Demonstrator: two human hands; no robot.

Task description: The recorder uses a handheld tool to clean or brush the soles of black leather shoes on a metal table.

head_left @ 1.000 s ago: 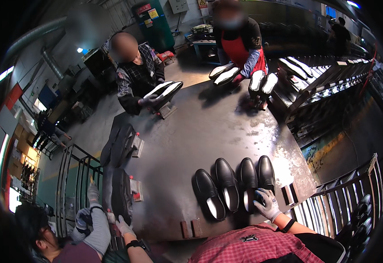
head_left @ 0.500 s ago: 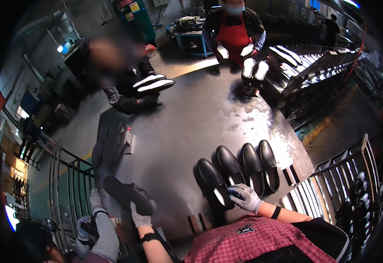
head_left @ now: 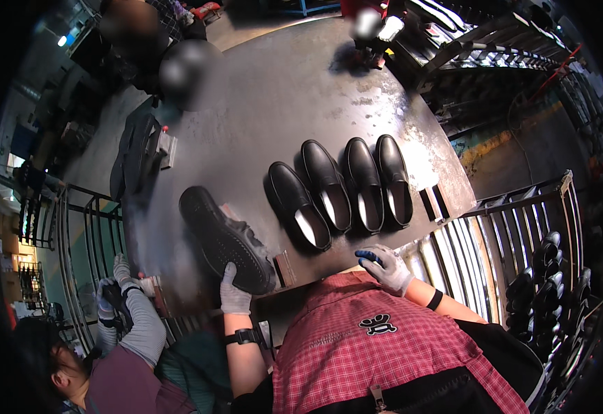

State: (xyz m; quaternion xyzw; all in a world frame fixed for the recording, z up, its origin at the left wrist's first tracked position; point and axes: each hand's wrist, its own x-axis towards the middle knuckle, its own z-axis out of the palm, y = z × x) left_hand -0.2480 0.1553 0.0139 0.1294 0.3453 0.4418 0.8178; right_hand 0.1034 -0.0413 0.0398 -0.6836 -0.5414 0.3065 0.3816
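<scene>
My left hand point(head_left: 235, 294), in a pale glove, grips a black shoe point(head_left: 222, 238) by one end above the near left of the table. Its dotted dark sole faces me. My right hand point(head_left: 388, 269), gloved with blue on the fingers, is over the table's near edge, fingers loosely stretched out and nothing visible in them. Nearest to it stand several black slip-on shoes in a row, among them the leftmost shoe point(head_left: 294, 200) and the rightmost shoe point(head_left: 392, 169), toes pointing away. Pale linings show in some openings.
The grey metal table point(head_left: 246, 110) carries a small metal block with a red knob point(head_left: 168, 148) beside long dark pieces point(head_left: 134, 155). A co-worker's gloved hands point(head_left: 118, 283) hold something dark at left. A rack of shoes point(head_left: 546, 283) stands right; more people are across the table.
My right hand has drawn back from the leftmost slip-on shoe to the table's near edge. The shoe in my left hand shows more of its sole. The view has tilted down.
</scene>
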